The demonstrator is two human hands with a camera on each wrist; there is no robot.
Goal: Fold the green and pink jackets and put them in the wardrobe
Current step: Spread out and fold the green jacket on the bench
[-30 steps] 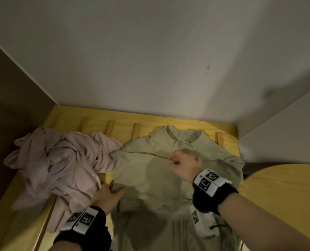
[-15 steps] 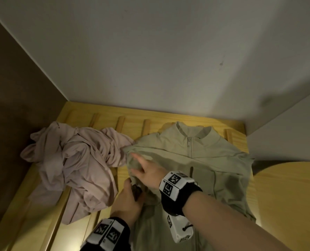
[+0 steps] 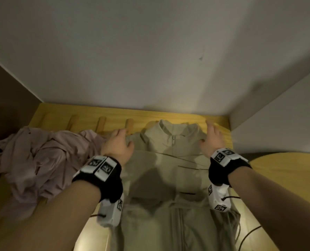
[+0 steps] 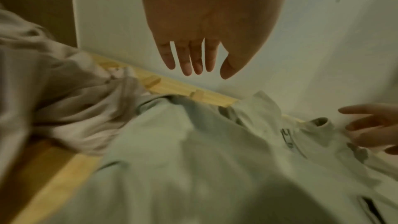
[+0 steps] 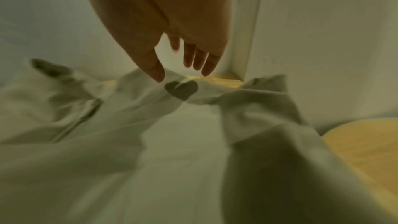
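The green jacket (image 3: 170, 171) lies front up on the wooden slatted frame (image 3: 114, 113), collar toward the wall, zip shut, both sleeves folded in across the chest. My left hand (image 3: 117, 142) hovers with straight fingers over its left shoulder. My right hand (image 3: 213, 136) hovers the same way over the right shoulder. In the left wrist view the left hand (image 4: 193, 57) holds nothing above the jacket (image 4: 183, 151). The right hand (image 5: 183, 60) is likewise empty just above the jacket (image 5: 150, 125). The pink jacket (image 3: 36, 160) lies crumpled to the left.
A white wall (image 3: 150, 51) rises just behind the frame, and a second white panel (image 3: 286, 115) closes the right corner. A brown surface (image 3: 4, 105) stands on the left. A rounded wooden board (image 3: 284, 171) lies at the right. A dark cable (image 3: 248, 234) trails near the jacket's hem.
Both hands left the jacket's left sleeve area and moved up toward the wall, spreading apart to hover over the two shoulders. The left sleeve now lies folded across the chest.
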